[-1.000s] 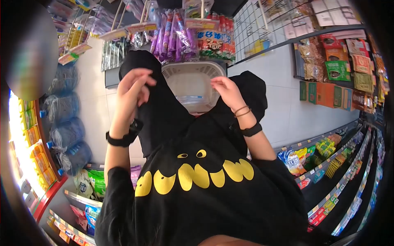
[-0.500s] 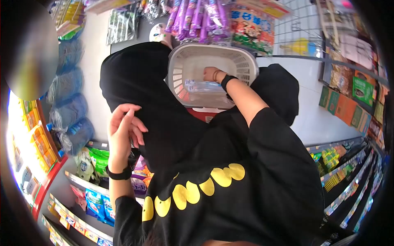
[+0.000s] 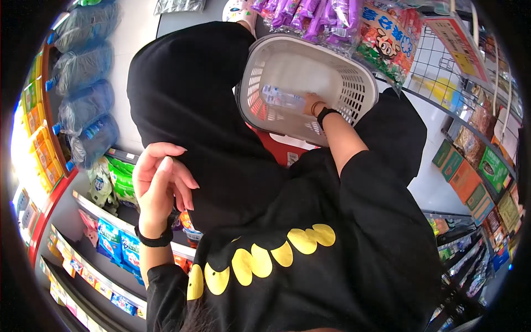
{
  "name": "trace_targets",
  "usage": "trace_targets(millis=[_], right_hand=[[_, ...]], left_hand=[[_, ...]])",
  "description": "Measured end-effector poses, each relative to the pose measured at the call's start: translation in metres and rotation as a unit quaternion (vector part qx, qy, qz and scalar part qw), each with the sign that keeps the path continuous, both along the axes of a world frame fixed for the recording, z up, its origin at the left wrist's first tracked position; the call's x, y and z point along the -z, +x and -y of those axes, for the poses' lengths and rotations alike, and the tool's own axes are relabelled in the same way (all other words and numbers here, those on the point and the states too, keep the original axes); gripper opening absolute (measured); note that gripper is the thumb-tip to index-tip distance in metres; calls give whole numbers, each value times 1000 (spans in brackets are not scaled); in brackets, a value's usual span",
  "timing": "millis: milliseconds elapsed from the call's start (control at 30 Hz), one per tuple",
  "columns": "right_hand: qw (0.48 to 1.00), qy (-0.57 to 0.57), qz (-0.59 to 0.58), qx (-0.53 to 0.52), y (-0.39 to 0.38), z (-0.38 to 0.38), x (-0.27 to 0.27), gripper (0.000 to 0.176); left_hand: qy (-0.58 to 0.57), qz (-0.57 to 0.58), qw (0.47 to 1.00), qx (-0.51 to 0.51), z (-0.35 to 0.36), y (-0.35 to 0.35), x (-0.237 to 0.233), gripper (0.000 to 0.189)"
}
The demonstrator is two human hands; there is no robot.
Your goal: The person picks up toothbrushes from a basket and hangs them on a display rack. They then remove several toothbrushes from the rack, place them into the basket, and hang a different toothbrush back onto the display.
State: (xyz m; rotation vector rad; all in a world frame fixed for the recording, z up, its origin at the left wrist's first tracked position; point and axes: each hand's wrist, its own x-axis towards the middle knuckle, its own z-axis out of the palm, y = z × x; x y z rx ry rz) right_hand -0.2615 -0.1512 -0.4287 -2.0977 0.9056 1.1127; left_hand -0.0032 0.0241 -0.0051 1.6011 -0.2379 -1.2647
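Observation:
My right hand point(image 3: 313, 104) is down inside a pale grey plastic basket point(image 3: 365, 91) with slotted sides. Its fingers are closed at the right end of a clear plastic package point(image 3: 281, 97) with blue print, which lies low in the basket; the fingertips are partly hidden. My left hand point(image 3: 159, 180) is raised beside my black-clad knee, fingers loosely bent and apart, holding nothing. The basket sits between my knees, with a red surface point(image 3: 282, 149) showing below its near rim.
Purple packaged sticks point(image 3: 312, 16) and a colourful printed bag point(image 3: 390, 36) hang beyond the basket. Large blue water bottles point(image 3: 91, 99) line the left side. Lower left are shelves with blue bags point(image 3: 119, 240); on the right, a wire rack point(image 3: 428, 72) and packaged goods point(image 3: 464, 180).
My right hand has moved right and lower in the basket, to the clear package's right end. My left hand stays loosely open. The view has shifted and tilted.

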Motion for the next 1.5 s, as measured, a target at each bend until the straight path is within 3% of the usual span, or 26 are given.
trace_targets(millis=[167, 300, 367, 467, 600, 767, 867, 967, 1200, 1267, 1500], right_hand=[[990, 90, -105, 1, 4, 8, -9, 65], [993, 77, -79, -52, -1, 0, 5, 69], [993, 73, -91, 25, 0, -4, 2, 65], [998, 13, -45, 35, 0, -9, -10, 57], [996, 44, -77, 4, 2, -13, 9, 48], [999, 35, -5, -26, 7, -12, -1, 28], [994, 39, 28, -97, 18, 2, -42, 26], [997, 27, 50, -47, 24, 9, -67, 25], [998, 30, 46, -35, 19, 5, -87, 27], [991, 33, -20, -132, 16, 10, -109, 27], [990, 12, -53, -129, -13, 10, -59, 26]], left_hand=[[-6, 25, 1000, -10, -3, -3, 2, 22], [-25, 28, 999, -10, -6, -3, 4, 22], [-27, 28, 999, -12, -6, -3, 5, 22], [-29, 33, 999, -15, -5, -4, 5, 22], [-20, 40, 999, -16, -2, -5, 4, 21], [-30, 72, 997, -10, 0, -8, 5, 19], [-15, 105, 994, -8, 2, -13, 3, 18], [-17, 138, 990, 0, 4, -20, 2, 17], [-46, 148, 988, 9, -4, -29, 5, 16], [-50, 154, 987, 8, -3, -30, 6, 15], [-50, 141, 989, 7, 8, -31, 3, 15]])
